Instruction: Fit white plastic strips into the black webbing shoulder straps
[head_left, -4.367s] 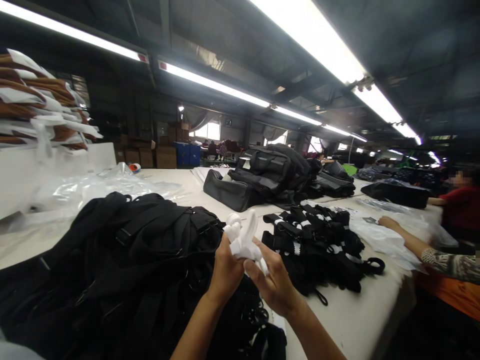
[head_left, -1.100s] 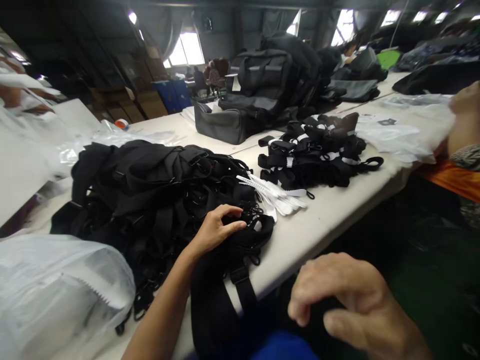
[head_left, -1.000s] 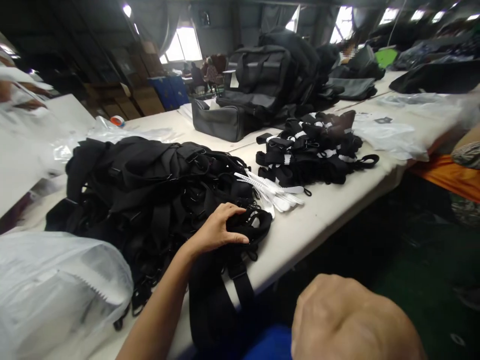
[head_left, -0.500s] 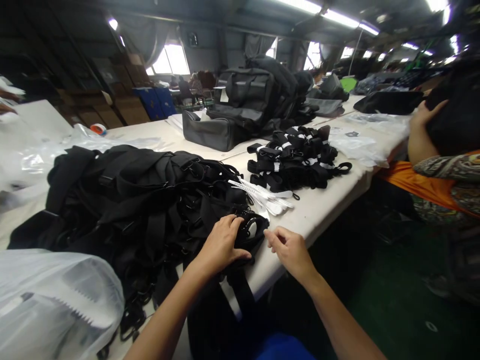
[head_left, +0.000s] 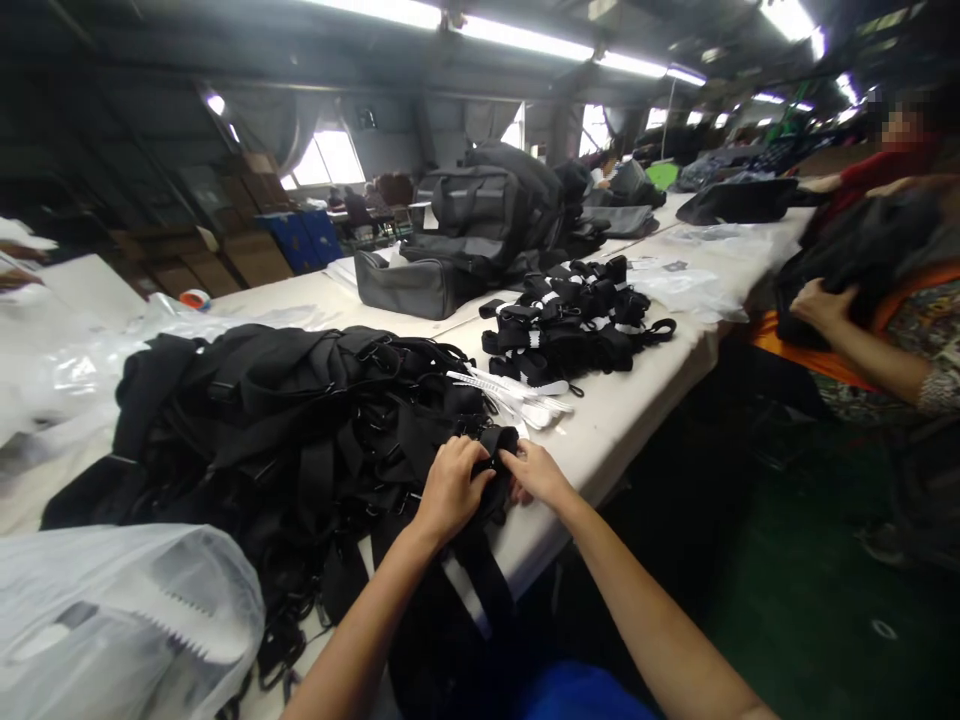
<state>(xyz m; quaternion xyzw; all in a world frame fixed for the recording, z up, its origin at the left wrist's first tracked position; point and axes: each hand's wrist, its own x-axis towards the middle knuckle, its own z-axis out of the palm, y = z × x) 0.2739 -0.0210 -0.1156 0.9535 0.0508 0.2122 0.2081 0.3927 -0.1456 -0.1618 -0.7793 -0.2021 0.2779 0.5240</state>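
Note:
My left hand (head_left: pixel 454 490) is closed on a black webbing strap (head_left: pixel 498 438) at the right end of a heap. My right hand (head_left: pixel 537 474) pinches the same strap from the other side, close to the table edge; its fingertips are partly hidden. The heap of loose black straps (head_left: pixel 300 390), with buckles and metal hooks among them, spreads leftward from my hands. Just beyond my fingers lie several white toothed plastic ties (head_left: pixel 525 402). Behind these sits a pile of rolled black straps (head_left: pixel 570 320) held with white bands.
A clear plastic bag (head_left: pixel 142 610) holding white toothed ties is at the near left. Black bags (head_left: pixel 480 220) stand farther back on the pale table (head_left: pixel 600 425). On the right, a person in patterned clothing (head_left: pixel 911 325) handles dark fabric. Blue boxes (head_left: pixel 300 238) stand beyond the table.
My right hand has moved in to the left and now grips the strap. My left hand's thumb and fingers have closed on it. The camera view has shifted slightly.

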